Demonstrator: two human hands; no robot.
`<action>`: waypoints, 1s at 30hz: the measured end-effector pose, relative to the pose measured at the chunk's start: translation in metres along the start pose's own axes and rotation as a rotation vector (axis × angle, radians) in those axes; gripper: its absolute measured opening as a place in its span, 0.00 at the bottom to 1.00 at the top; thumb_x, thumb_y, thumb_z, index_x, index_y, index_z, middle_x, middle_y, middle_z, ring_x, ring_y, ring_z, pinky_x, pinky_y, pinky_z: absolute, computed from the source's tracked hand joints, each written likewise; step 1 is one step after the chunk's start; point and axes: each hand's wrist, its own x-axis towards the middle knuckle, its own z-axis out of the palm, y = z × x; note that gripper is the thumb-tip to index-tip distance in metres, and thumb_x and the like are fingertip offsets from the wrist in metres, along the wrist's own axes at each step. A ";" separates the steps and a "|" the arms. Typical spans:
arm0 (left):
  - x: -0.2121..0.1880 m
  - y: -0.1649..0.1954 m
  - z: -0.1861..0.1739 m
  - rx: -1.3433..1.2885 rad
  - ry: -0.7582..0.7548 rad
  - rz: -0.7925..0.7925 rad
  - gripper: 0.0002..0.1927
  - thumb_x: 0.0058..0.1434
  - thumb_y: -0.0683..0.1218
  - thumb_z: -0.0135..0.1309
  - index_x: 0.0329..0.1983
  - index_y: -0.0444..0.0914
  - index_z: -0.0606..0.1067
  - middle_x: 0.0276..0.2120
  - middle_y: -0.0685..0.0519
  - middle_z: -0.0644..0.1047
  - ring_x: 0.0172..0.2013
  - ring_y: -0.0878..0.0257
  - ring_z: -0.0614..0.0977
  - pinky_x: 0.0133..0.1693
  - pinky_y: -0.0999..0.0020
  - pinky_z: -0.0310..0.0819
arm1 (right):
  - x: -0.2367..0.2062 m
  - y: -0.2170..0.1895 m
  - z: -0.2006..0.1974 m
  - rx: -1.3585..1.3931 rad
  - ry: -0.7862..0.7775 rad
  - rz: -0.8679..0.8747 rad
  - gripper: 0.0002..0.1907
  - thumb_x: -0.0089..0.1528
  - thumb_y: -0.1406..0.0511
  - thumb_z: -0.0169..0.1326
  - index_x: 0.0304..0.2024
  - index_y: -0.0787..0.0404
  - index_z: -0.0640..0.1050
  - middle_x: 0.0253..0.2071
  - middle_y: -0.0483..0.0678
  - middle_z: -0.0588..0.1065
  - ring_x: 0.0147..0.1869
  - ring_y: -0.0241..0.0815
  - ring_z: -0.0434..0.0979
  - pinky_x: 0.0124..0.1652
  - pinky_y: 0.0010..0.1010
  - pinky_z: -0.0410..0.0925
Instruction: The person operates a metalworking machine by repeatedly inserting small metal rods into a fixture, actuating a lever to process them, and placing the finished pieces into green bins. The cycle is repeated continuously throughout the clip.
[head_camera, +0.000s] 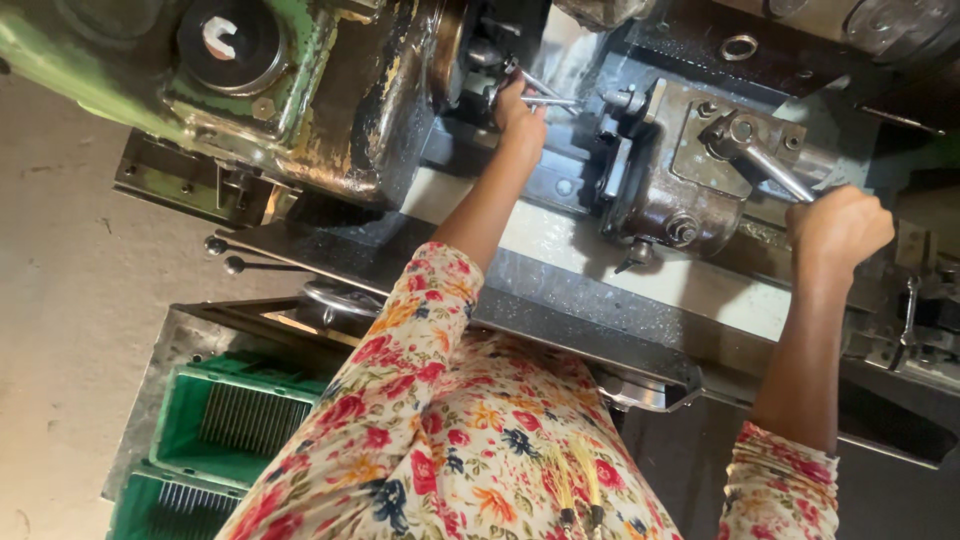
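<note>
The left hand (520, 108) is pinching a thin silver metal rod (548, 98) at the dark spindle chuck (478, 55); the right hand (838, 228) is gripping a steel lever handle (775, 172), seemingly mid-loading, needing steady alignment.

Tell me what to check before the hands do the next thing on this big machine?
1. Right hand gripping the metal lever: ok.
2. Left hand holding the thin metal rod by the round spinning part: ok.
3. Spinning part stopped: cannot tell.
4. Flowery sleeve away from the spinning part: ok.
5. Green crate out of the way: ok.
</note>
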 end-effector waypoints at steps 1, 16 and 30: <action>0.001 0.001 0.001 0.012 -0.026 0.002 0.07 0.63 0.47 0.60 0.44 0.47 0.78 0.40 0.57 0.73 0.42 0.62 0.72 0.46 0.58 0.72 | -0.001 0.000 -0.002 0.009 -0.008 0.005 0.12 0.50 0.59 0.66 0.28 0.61 0.85 0.31 0.60 0.81 0.35 0.58 0.83 0.34 0.40 0.72; -0.002 0.004 0.006 -0.157 0.088 -0.241 0.06 0.65 0.48 0.57 0.43 0.43 0.78 0.41 0.54 0.76 0.38 0.62 0.78 0.39 0.58 0.77 | -0.033 0.008 0.002 0.086 0.072 -0.006 0.10 0.52 0.63 0.63 0.29 0.65 0.84 0.30 0.58 0.81 0.33 0.55 0.83 0.36 0.39 0.75; -0.006 0.002 0.016 -0.231 0.091 -0.264 0.07 0.60 0.52 0.64 0.36 0.47 0.79 0.38 0.58 0.79 0.37 0.62 0.80 0.41 0.56 0.79 | -0.064 -0.018 0.000 0.114 0.007 0.084 0.15 0.52 0.58 0.67 0.28 0.64 0.84 0.28 0.60 0.80 0.32 0.59 0.83 0.34 0.42 0.74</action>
